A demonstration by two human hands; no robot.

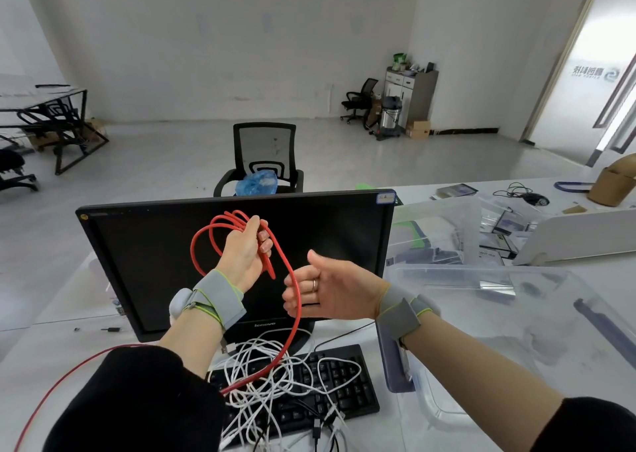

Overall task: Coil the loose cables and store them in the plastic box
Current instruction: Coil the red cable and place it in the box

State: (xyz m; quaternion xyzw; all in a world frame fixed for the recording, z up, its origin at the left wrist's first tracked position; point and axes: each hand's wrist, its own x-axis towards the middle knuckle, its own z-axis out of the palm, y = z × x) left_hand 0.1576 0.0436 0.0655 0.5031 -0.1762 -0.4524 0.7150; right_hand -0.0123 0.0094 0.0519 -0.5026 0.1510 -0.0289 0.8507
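We note the plastic box (516, 314) lying right of both grips; white cables (275, 376) tangled below them; red cable (292, 314) looped in our left hand (241, 252), fingers curled tight, trailing through our right hand (323, 290), loosely curled around it

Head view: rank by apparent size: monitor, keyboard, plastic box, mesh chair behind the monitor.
1. monitor
2. plastic box, cut off by the frame and close to the camera, so its place against the monitor is unsure
3. keyboard, partly under cables
4. mesh chair, farther off
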